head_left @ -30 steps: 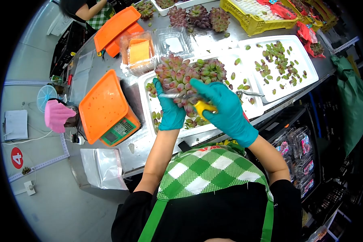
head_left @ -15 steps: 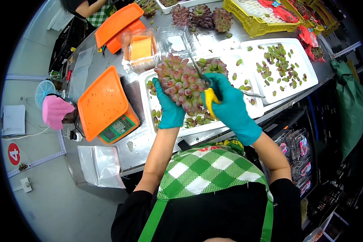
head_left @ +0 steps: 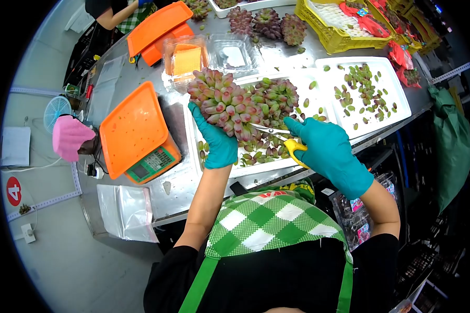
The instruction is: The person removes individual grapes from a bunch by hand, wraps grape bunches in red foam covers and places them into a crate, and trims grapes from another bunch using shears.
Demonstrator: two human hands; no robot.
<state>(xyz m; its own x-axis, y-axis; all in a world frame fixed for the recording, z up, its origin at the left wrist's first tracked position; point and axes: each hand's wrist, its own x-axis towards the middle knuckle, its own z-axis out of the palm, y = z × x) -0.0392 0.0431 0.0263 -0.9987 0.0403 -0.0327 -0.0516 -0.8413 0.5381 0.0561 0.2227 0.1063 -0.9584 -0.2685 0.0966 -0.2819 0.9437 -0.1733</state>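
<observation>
My left hand (head_left: 216, 143), in a teal glove, is closed around the underside of a large pink-green succulent (head_left: 227, 101). The plant is held above a white foam tray (head_left: 193, 151) strewn with loose leaves. My right hand (head_left: 326, 148), also gloved, grips yellow-handled scissors (head_left: 293, 146). Their metal blades point left and reach the succulent's lower right side; the tips are partly lost among the leaves. A second succulent (head_left: 279, 96) sits in the tray just behind the blades. Loose leaves (head_left: 263, 154) lie beneath them.
An orange-topped scale (head_left: 133, 128) stands left of the tray. Behind are clear plastic boxes (head_left: 235, 55), several succulents (head_left: 268, 23) and a yellow crate (head_left: 329, 39). Another white tray (head_left: 399, 94) with leaves lies right. A plastic bag (head_left: 125, 211) hangs over the front edge. A co-worker's arm (head_left: 115, 18) shows far left.
My right hand has moved right and down; the scissors have swung from pointing up across the plant to pointing left at its lower side. The held succulent has shifted slightly left and tilted.
</observation>
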